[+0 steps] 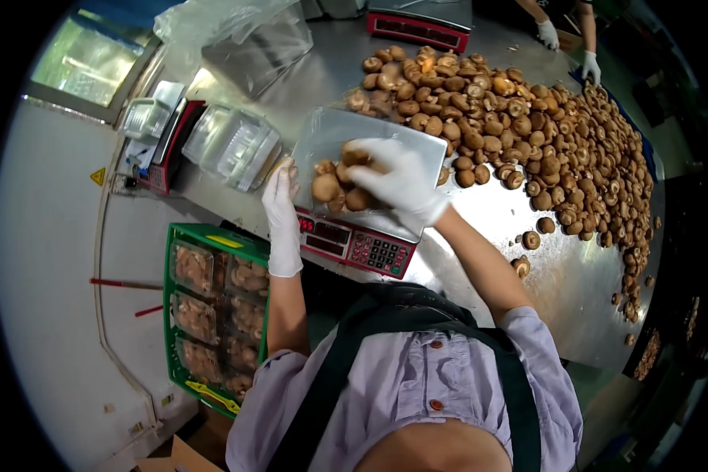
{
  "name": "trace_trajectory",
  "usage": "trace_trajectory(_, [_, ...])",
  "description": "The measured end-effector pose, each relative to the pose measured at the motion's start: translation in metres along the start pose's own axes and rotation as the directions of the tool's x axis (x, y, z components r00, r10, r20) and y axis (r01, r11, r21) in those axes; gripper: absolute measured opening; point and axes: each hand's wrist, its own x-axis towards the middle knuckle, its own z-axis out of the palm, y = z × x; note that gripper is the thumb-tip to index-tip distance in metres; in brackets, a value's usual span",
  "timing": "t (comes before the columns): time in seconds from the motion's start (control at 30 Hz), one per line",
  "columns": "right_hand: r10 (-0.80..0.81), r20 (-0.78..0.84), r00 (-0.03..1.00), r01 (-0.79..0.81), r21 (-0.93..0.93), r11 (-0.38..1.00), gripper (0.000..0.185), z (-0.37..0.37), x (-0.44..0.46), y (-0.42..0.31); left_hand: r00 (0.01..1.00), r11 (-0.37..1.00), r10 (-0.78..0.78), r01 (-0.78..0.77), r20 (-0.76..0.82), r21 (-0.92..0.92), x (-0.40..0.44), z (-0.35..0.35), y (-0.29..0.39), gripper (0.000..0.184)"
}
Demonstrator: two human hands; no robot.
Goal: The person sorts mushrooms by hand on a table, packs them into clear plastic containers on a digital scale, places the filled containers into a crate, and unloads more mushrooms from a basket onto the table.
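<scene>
A small group of brown mushrooms (326, 187) sits on the silver plate of a red weighing scale (417, 135), at the centre of the frame. The person's right hand (401, 179), in a white glove, reaches over them from the right with its fingers among the caps; whether it grips one cannot be told. The left hand (282, 208), also gloved, is raised just beside the plate's left edge, fingers pointing up; something pale brown shows at its fingertips, but whether it is held is unclear. Below the plate, the scale's keypad (372, 250) and lit red digits face the person.

Just left of the left hand, clear plastic containers (240, 149) lie nested on their side on the metal counter (476, 224). Beyond them, toward the left of the frame, a second red scale (165, 153) stands. From the upper middle to the right edge, a broad heap of mushrooms (519, 122) spreads over the counter, a few loose ones lying along its near side. A third red scale (417, 33) is at the top, with a clear plastic bag (212, 23) at upper left. At upper right, a co-worker's gloved hand (591, 68) touches the heap. Lower left, a green crate (200, 230) holds clear trays (195, 315) of mushrooms.
</scene>
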Motion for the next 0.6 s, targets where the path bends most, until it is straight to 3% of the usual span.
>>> trace_trajectory(0.03, [0.268,0.034,0.963,-0.269,0.213,0.939,0.027,-0.017,-0.008,-0.003,1.0,0.999,-0.026,0.026,-0.004,-0.028,0.001,-0.005,0.005,0.051])
trace_trajectory(0.07, [0.355,0.048,0.934,-0.338,0.443,0.83,0.026,-0.036,-0.014,0.0,0.999,0.997,-0.05,0.049,-0.005,-0.055,0.003,-0.011,0.008,0.053])
trace_trajectory(0.1, [0.415,-0.06,0.908,-0.337,0.486,0.806,0.028,-0.046,-0.023,0.016,0.999,0.996,-0.044,0.042,-0.02,-0.08,0.006,-0.018,0.008,0.054])
trace_trajectory(0.13, [0.471,-0.054,0.88,-0.337,0.628,0.702,0.035,-0.06,-0.033,0.033,0.998,0.994,-0.023,0.016,-0.066,-0.11,0.011,-0.026,0.007,0.049])
trace_trajectory(0.17, [0.654,-0.058,0.754,-0.296,0.86,0.417,0.037,-0.067,-0.041,0.042,0.997,0.994,-0.031,0.023,-0.066,-0.11,0.018,-0.035,0.007,0.049])
trace_trajectory(0.27, [0.745,0.04,0.665,-0.139,0.988,0.071,0.041,-0.092,-0.078,0.081,0.998,0.996,-0.044,0.04,-0.043,-0.086,0.033,-0.046,0.019,0.051])
trace_trajectory(0.37, [0.762,0.025,0.647,-0.139,0.986,0.086,0.04,-0.093,-0.108,0.093,0.999,0.997,-0.051,0.051,0.005,-0.058,0.054,-0.046,0.021,0.052])
trace_trajectory(0.43, [0.668,0.172,0.724,-0.226,0.974,-0.007,0.039,-0.091,-0.119,0.096,0.998,0.997,-0.063,0.065,0.026,-0.049,0.065,-0.037,0.022,0.052])
trace_trajectory(0.53, [0.722,0.086,0.686,-0.339,0.916,0.213,0.038,-0.079,-0.118,0.087,0.991,0.989,-0.122,0.126,0.046,-0.084,0.082,-0.017,0.02,0.046])
trace_trajectory(0.6, [0.628,0.091,0.773,-0.37,0.868,0.33,0.036,-0.073,-0.116,0.084,0.98,0.986,-0.156,0.162,0.122,-0.043,0.095,-0.006,0.011,0.047])
